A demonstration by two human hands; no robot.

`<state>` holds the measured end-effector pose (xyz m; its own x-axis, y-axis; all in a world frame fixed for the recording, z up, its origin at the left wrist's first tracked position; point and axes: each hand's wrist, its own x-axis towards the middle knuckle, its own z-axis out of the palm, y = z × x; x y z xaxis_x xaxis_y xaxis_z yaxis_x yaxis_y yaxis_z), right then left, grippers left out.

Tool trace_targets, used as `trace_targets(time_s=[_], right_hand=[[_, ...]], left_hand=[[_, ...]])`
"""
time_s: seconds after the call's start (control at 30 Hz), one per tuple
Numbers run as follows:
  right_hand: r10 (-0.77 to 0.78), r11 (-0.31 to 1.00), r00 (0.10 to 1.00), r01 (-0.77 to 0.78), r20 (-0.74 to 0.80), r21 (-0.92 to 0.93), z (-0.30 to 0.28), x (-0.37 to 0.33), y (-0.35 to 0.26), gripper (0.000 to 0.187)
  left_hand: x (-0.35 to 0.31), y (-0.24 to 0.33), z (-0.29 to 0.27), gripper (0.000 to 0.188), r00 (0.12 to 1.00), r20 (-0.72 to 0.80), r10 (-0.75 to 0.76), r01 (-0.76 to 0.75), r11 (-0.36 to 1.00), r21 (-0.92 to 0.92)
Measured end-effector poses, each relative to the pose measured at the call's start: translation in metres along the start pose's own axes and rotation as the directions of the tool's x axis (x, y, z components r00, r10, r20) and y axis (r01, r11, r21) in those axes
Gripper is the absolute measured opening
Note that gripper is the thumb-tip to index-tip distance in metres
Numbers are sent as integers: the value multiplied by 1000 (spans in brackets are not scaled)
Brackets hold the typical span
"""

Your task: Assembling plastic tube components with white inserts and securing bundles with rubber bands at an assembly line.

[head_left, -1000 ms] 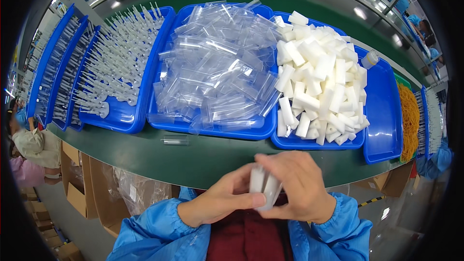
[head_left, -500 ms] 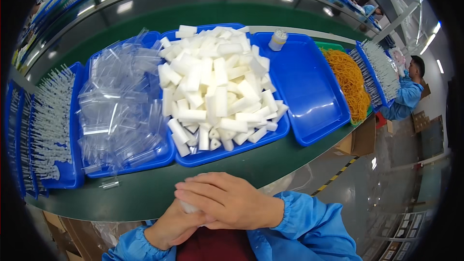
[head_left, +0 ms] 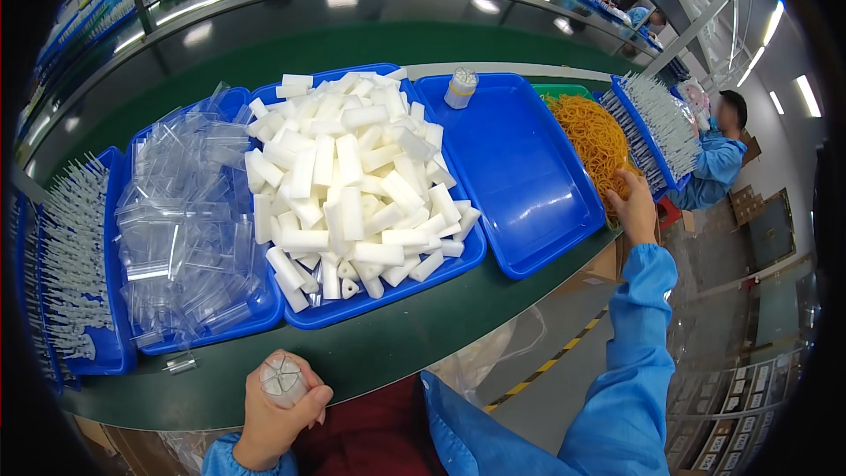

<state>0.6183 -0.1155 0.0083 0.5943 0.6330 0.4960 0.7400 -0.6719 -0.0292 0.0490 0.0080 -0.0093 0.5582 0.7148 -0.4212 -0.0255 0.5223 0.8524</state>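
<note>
Desk (head_left: 370, 361) was dark green, most trays (head_left: 538, 181) bright blue, foam pieces (head_left: 350, 159) white, rubber bands (head_left: 586, 132) orangey-yellow. The bundle (head_left: 283, 381) looked greyish white with a spoke pattern, sleeves (head_left: 636, 326) sky blue, floor tape (head_left: 557, 356) striped black-and-yellow.

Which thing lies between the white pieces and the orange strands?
In the head view, a mostly bare blue tray lies between them, with one pale bundle at its far left corner.

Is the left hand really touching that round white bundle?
Touching: the head view shows the left hand wrapped around the white bundle, pressed against its sides.
</note>
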Motion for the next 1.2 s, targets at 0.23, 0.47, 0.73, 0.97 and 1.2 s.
trace_targets(time_s=[0.23, 0.47, 0.73, 0.97, 1.2], right_hand=[[156, 944, 982, -117, -104, 308, 17, 34, 39, 16], [139, 946, 980, -89, -140, 313, 3, 51, 19, 18], [6, 999, 999, -8, 46, 49, -3, 70, 42, 17], [1, 873, 1000, -9, 16, 487, -49, 56, -43, 15], [-336, 762, 931, 177, 146, 623, -29, -26, -125, 14]], left_hand=[[2, 4, 2, 23, 999, 23, -24, 23, 1000, 19], [3, 7, 2, 22, 998, 49, -43, 41, 998, 55], [3, 8, 0, 21, 995, 86, -58, 48, 993, 109], [2, 9, 0, 22, 993, 90, -76, 64, 990, 122], [3, 9, -1, 21, 990, 113, -81, 69, 992, 107]])
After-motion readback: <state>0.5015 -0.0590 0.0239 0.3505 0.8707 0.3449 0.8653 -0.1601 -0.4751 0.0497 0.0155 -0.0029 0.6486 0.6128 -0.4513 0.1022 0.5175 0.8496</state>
